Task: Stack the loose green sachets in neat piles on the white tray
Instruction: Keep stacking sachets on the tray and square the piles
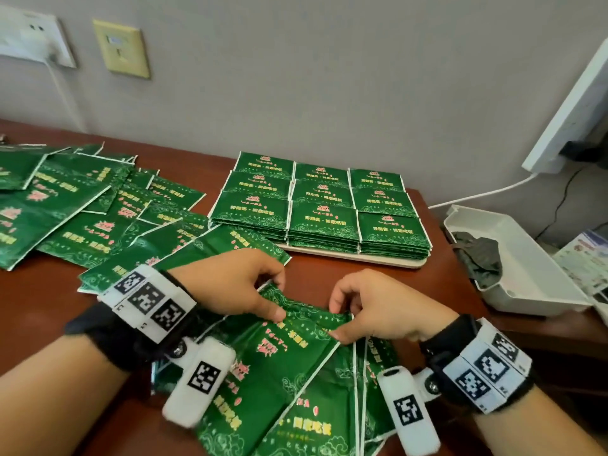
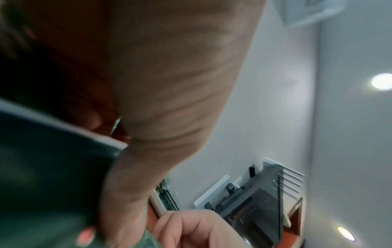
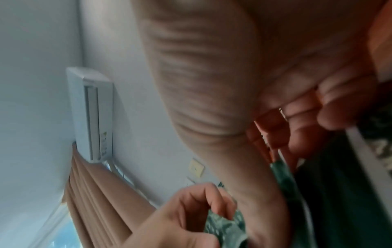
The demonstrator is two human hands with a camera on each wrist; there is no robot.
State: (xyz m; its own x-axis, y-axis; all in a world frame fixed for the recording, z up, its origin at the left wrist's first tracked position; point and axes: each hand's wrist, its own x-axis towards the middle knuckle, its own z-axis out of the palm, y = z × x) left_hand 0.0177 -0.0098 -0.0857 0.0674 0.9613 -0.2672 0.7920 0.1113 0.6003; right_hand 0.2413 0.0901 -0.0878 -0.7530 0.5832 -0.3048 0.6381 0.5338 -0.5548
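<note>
A brown wooden desk [image 1: 49, 291] stands against a grey wall [image 1: 329, 77]. Off the desk's right end sits a white plastic bin [image 1: 533, 274] with a dark crumpled cloth [image 1: 478, 255] inside. Above the desk's left end, a white socket [image 1: 33, 37] and a yellowed switch plate [image 1: 121, 47] are fixed to the wall; a white cable [image 1: 487, 192] runs above the bin

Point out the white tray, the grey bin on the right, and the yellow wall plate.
white flat tray [image 1: 388, 262], head view, on its bare front rim below the stacked sachets.
grey plastic bin [image 1: 539, 258], head view, on its bare inner floor.
yellow wall plate [image 1: 121, 49], head view, on its flat face.
</note>
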